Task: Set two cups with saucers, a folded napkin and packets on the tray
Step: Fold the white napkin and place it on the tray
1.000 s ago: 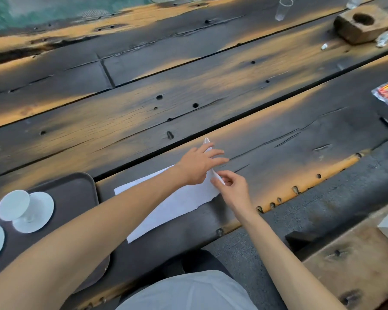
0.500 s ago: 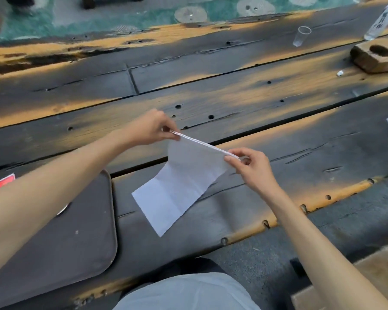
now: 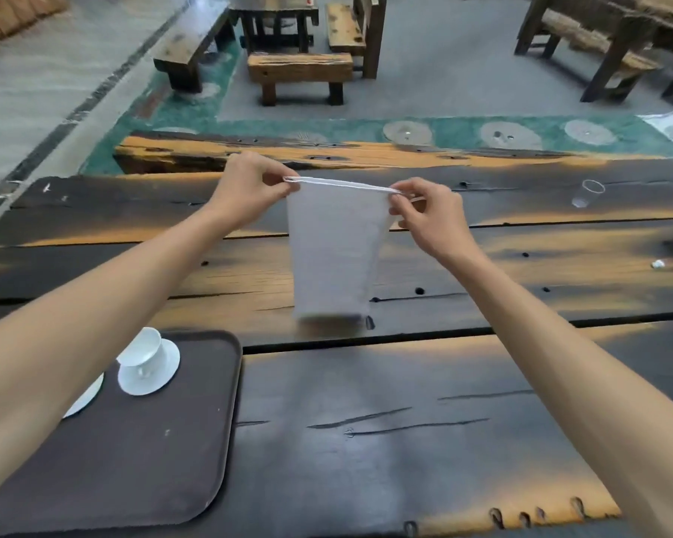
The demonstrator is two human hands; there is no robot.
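A white napkin (image 3: 335, 250) hangs in the air above the dark wooden table, folded over along its top edge. My left hand (image 3: 245, 188) pinches its top left corner and my right hand (image 3: 428, 215) pinches its top right corner. The dark brown tray (image 3: 133, 460) lies at the near left of the table. On it a white cup (image 3: 142, 349) stands on a white saucer (image 3: 160, 372). Part of a second white saucer (image 3: 88, 398) shows under my left forearm. No packets are in view.
A clear plastic cup (image 3: 587, 193) stands at the far right of the table (image 3: 405, 440). A small white scrap (image 3: 658, 264) lies near the right edge. Beyond the table are wooden benches (image 3: 300, 73) and a green rug on a grey floor.
Both hands have lifted the napkin off the table and hold it up by its folded top edge, so it hangs straight down. The view has tilted up and now shows the room.
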